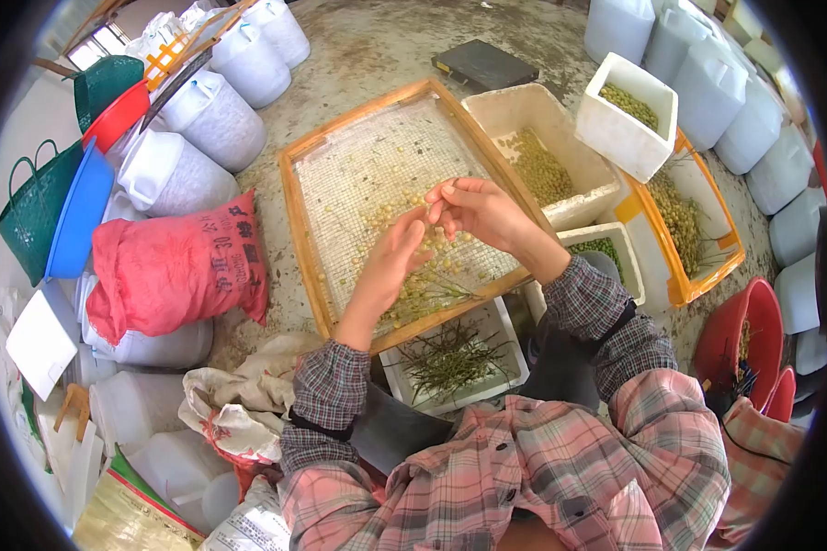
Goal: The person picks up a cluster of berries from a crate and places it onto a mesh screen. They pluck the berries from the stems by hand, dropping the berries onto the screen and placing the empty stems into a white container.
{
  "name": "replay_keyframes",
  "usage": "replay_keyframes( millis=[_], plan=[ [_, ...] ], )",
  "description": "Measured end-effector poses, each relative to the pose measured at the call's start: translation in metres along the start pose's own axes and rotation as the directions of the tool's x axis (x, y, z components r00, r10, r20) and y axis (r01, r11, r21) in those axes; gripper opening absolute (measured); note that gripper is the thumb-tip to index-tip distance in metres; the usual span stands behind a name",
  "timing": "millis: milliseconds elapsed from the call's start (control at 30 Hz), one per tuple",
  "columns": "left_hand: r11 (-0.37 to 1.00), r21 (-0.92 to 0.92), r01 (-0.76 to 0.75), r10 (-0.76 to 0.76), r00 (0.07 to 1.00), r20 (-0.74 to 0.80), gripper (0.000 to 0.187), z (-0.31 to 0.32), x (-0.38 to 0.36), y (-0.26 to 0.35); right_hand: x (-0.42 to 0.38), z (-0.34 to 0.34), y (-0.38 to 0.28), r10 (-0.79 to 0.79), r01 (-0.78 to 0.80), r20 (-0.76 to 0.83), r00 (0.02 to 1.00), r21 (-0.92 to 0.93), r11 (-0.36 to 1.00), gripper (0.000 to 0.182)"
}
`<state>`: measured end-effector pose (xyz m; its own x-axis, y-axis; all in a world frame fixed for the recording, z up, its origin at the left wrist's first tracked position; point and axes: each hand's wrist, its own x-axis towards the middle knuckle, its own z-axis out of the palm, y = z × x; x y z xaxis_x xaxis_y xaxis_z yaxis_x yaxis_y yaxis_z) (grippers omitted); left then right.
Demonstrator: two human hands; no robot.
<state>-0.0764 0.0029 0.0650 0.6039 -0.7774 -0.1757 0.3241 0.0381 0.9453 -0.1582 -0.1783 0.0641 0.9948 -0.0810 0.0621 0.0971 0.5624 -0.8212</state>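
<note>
Both hands are raised close together over a wood-framed mesh screen point(340, 184). My left hand point(397, 253) is held with its palm turned inward and its fingers apart, and nothing shows in it. The fingers of my right hand point(476, 211) are pinched together beside the left fingertips; what they hold is too small to make out. Below the hands, small round yellow-green fruits point(381, 216) lie scattered on the mesh, with thin green stems point(432, 292) near its lower edge. Bare dark twigs point(450, 363) fill a white tray point(515, 367) under the screen.
Right of the screen are a foam box point(583, 207) of fruits, a smaller white box point(593, 138), a yellow crate point(721, 202) and a red bucket point(740, 321). A red sack point(179, 266) and white barrels point(216, 119) stand left. A dark flat case point(485, 64) lies beyond.
</note>
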Motion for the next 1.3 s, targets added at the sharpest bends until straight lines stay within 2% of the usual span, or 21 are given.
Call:
replay_keyframes(
  millis=[100, 200, 300, 400, 500, 633, 833, 900, 933, 1033, 1133, 1233, 1300],
  plan=[
    [0.996, -0.042, -0.073, 0.078, 0.991, 0.109, 0.042, 0.017, -0.007, -0.006, 0.002, 0.002, 0.006, -0.003, 0.003, 0.001, 1.0, 0.028, 1.0, 0.026],
    [0.991, 0.02, -0.129, 0.126, 0.985, 0.116, 0.04, 0.011, -0.007, -0.017, 0.0, 0.005, 0.007, 0.004, -0.005, -0.037, 0.999, -0.016, 1.0, 0.025],
    [0.953, 0.289, -0.095, 0.084, 0.995, 0.05, 0.032, 0.007, -0.01, -0.022, -0.002, 0.011, 0.007, 0.022, -0.031, -0.079, 0.997, -0.119, 0.992, 0.025],
    [0.925, 0.368, -0.094, 0.069, 0.994, 0.082, 0.024, 0.006, -0.013, -0.017, -0.005, 0.013, 0.01, 0.023, -0.034, -0.078, 0.997, -0.15, 0.988, 0.024],
    [0.997, -0.076, 0.011, -0.004, 0.996, 0.087, 0.021, 0.011, -0.014, -0.008, -0.005, 0.012, 0.012, 0.013, -0.024, -0.083, 0.996, -0.127, 0.992, 0.025],
    [0.987, -0.156, -0.029, 0.022, 0.999, -0.042, 0.024, 0.012, -0.011, -0.015, -0.004, 0.02, 0.018, -0.078, 0.067, -0.136, 0.988, -0.079, 0.995, 0.024],
    [0.964, -0.267, -0.014, -0.024, 0.99, -0.139, 0.021, -0.011, 0.001, -0.024, -0.011, 0.029, 0.028, -0.272, 0.212, -0.185, 0.944, -0.29, 0.933, 0.021],
    [0.958, -0.283, -0.038, -0.009, 0.986, -0.165, 0.02, -0.032, 0.005, -0.025, -0.015, 0.024, 0.021, -0.294, 0.241, -0.144, 0.945, -0.304, 0.922, 0.02],
    [0.939, -0.342, 0.027, -0.065, 0.993, -0.099, 0.022, -0.037, 0.002, -0.024, -0.017, 0.021, 0.018, -0.307, 0.257, -0.123, 0.944, -0.309, 0.916, 0.02],
    [0.926, -0.375, 0.035, -0.065, 0.995, -0.069, 0.026, -0.036, 0.001, -0.022, -0.021, 0.016, 0.016, -0.168, 0.092, -0.164, 0.972, -0.392, 0.915, 0.02],
    [0.894, -0.447, 0.027, -0.092, 0.988, -0.126, 0.034, -0.029, 0.0, -0.016, -0.023, 0.012, 0.023, -0.168, 0.058, -0.188, 0.968, -0.481, 0.875, 0.02],
    [0.871, -0.489, 0.043, -0.087, 0.994, -0.067, 0.036, -0.027, -0.002, -0.013, -0.021, 0.011, 0.029, -0.169, 0.037, -0.191, 0.967, -0.551, 0.834, 0.021],
    [0.875, -0.479, 0.063, -0.084, 0.996, -0.022, 0.036, -0.028, -0.002, -0.014, -0.015, 0.014, 0.03, -0.098, -0.011, -0.184, 0.978, -0.517, 0.856, 0.02]
  ],
)
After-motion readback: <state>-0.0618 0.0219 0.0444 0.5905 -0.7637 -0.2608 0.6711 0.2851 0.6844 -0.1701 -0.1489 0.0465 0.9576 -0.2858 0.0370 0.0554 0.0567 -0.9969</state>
